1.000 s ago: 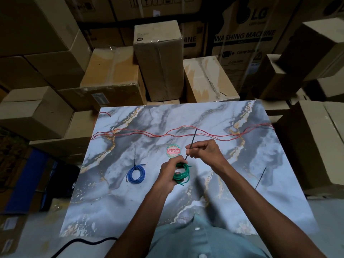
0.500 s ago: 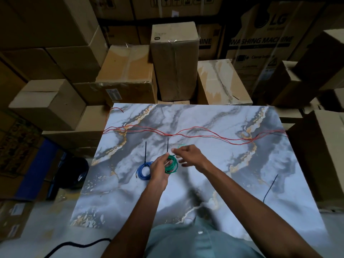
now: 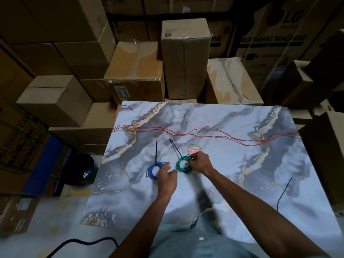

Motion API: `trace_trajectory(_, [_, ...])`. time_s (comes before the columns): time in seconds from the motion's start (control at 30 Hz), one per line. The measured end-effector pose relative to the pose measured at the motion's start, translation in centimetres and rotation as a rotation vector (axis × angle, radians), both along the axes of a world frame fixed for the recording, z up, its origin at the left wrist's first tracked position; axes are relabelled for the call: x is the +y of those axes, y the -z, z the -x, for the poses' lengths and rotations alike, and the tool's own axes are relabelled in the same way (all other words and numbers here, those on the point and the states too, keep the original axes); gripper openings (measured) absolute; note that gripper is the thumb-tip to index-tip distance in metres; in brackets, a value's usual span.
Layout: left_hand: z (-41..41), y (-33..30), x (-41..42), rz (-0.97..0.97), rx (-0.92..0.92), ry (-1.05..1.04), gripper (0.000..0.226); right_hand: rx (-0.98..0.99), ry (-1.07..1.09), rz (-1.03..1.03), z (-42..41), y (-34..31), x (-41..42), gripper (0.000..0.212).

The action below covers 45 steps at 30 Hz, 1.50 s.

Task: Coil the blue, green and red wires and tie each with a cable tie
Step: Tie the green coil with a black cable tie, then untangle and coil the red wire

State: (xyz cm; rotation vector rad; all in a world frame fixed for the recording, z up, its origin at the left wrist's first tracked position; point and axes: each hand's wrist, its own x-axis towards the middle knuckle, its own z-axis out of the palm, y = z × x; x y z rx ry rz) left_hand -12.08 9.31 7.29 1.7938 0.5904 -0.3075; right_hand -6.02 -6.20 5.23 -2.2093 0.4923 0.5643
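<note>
The blue wire coil [image 3: 152, 170] lies on the marble tabletop [image 3: 232, 164], and a black cable tie [image 3: 156, 149] sticks up from it. Right beside it lies the green wire coil [image 3: 181, 166], its cable tie tail [image 3: 175, 148] pointing up and left. My right hand [image 3: 200, 163] grips the green coil's right side. My left hand [image 3: 166, 176] sits between the two coils with relaxed fingers, covering the blue coil's right edge and holding nothing. The red wire [image 3: 186, 134] runs uncoiled in long wavy strands across the far part of the table.
A spare black cable tie [image 3: 283, 192] lies near the table's right edge. A round sticker [image 3: 194, 148] is just beyond the green coil. Cardboard boxes [image 3: 184, 58] crowd the far side and both flanks. A black cable [image 3: 83, 243] lies on the floor at lower left.
The green coil has come down onto the table right of the blue coil. My left hand has let go of it, while my right hand now holds its right side.
</note>
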Motion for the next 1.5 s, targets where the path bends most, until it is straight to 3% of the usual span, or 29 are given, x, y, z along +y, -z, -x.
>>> trace_trajectory(0.2, [0.7,0.3,-0.1,-0.222,-0.087,0.286,0.044,-0.024,0.009,0.042,-0.3,-0.1,2.3,0.039])
trace_trajectory(0.33, [1.3,0.5,-0.3,-0.317,-0.161,0.377,0.043,0.013,0.053,0.040,0.5,0.3,2.8,0.024])
trace_trajectory(0.5, [1.3,0.7,-0.2,-0.380,-0.224,0.375,0.035,0.072,0.019,0.033,0.9,0.7,1.9,0.027])
trace_trajectory(0.73, [0.3,-0.5,-1.7,-0.392,-0.323,0.313,0.017,0.057,0.047,0.002,0.5,0.6,-0.4,0.056])
trace_trajectory(0.97, [-1.9,-1.2,-3.2,-0.360,-0.232,0.299,0.012,0.029,0.024,-0.032,-0.5,0.0,-4.2,0.044])
trace_trajectory(1.27, [-4.7,-2.0,-6.7,-0.416,-0.165,0.309,0.018,-0.077,0.057,0.065,-3.8,-0.4,-10.0,0.022])
trace_trajectory(1.4, [-5.9,-1.6,-8.5,-0.371,-0.157,0.296,0.019,-0.144,0.160,0.051,-5.2,-0.3,-11.1,0.019])
trace_trajectory(1.5, [-7.0,-1.2,-9.7,-0.351,-0.133,0.317,0.017,-0.250,0.138,0.157,-6.2,0.1,-11.8,0.028])
